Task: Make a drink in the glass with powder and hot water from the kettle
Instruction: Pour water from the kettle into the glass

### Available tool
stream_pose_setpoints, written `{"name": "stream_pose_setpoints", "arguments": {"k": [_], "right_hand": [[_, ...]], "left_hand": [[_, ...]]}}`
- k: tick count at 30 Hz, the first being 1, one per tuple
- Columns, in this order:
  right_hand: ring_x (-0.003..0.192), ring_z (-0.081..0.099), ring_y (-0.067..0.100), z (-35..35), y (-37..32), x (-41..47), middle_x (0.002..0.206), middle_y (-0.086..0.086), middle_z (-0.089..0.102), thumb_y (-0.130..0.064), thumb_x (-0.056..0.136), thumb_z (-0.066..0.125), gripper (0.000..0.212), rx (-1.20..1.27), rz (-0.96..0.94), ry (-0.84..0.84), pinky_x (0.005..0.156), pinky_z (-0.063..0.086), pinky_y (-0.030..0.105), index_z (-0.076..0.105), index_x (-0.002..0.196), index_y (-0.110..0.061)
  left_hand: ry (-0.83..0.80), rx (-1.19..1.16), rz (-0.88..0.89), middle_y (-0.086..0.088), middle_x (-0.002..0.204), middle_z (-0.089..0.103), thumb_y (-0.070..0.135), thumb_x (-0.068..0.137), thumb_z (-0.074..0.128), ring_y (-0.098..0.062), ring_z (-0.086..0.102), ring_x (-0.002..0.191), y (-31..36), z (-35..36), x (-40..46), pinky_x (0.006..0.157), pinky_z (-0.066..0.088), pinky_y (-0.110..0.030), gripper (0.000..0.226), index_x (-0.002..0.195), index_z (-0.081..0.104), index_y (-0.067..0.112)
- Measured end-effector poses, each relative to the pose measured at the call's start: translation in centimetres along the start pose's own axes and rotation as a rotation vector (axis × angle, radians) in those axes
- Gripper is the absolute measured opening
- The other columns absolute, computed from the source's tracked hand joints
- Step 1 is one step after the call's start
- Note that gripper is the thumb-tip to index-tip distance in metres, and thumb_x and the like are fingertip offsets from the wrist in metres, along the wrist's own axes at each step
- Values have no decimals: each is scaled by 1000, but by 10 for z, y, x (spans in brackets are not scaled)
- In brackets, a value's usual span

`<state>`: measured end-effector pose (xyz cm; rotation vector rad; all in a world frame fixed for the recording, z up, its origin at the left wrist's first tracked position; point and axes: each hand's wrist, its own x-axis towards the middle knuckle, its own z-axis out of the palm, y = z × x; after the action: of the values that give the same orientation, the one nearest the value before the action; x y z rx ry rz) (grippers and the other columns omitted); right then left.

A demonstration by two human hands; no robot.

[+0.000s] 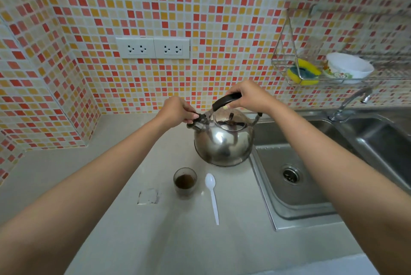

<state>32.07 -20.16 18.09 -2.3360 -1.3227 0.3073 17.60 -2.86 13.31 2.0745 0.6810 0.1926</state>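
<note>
A shiny steel kettle (223, 141) stands on the pale counter beside the sink. My right hand (246, 96) grips its black top handle. My left hand (178, 110) pinches the black cap on the kettle's spout (199, 124), at the kettle's left side. In front of the kettle stands a small clear glass (185, 182) with dark brown powder in its bottom. A white plastic spoon (212, 194) lies on the counter just right of the glass, bowl toward the kettle.
A steel double sink (311, 185) with a tap (351, 103) lies to the right. A wire rack (289, 70) on the tiled wall holds a yellow sponge (303, 72) and a white bowl (349, 67). Wall sockets (153, 48) sit above. A torn clear sachet (149, 196) lies left of the glass.
</note>
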Motion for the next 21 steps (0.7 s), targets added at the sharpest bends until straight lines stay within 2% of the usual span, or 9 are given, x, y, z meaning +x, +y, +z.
{"name": "stream_pose_setpoints", "arguments": {"k": [3,7,12,16,19,21], "right_hand": [[84,64,28,7,13,19,90,13,72,-7,79,72,18,34,22,19,75,51,38,74,96,-10],[87,64,23,20,29,42,95,10,72,3,78,68,27,91,43,18,77,51,33,74,102,-8],[88,61,17,38,46,64,99,9,72,5,77,69,30,158,73,30,79,45,28,73,104,-7],[93,63,23,50,55,76,99,12,72,6,77,68,29,164,82,19,81,48,31,73,103,-6],[92,63,23,56,61,81,99,11,72,7,76,68,30,178,90,11,82,49,31,73,103,-6],[90,62,21,59,64,83,96,9,71,6,76,69,30,182,90,-1,80,47,30,73,102,-7]], "left_hand": [[9,-16,-28,-21,101,73,5,81,72,-26,70,83,-3,7,20,89,56,-35,28,107,70,-3],[33,-3,-66,-22,99,73,7,82,71,-20,67,75,-13,15,46,80,53,-25,26,106,71,-4],[52,0,-118,-20,109,70,6,83,70,-30,69,96,-22,22,67,86,54,-29,28,108,70,-4],[48,25,-152,-21,112,70,6,85,68,-29,69,97,-29,29,78,83,53,-26,28,111,69,-5],[51,36,-165,-24,115,68,5,85,68,-31,69,101,-34,33,83,91,55,-33,26,109,70,-6],[58,38,-172,-23,111,70,6,85,68,-31,69,99,-37,35,85,91,55,-35,26,107,70,-6]]}}
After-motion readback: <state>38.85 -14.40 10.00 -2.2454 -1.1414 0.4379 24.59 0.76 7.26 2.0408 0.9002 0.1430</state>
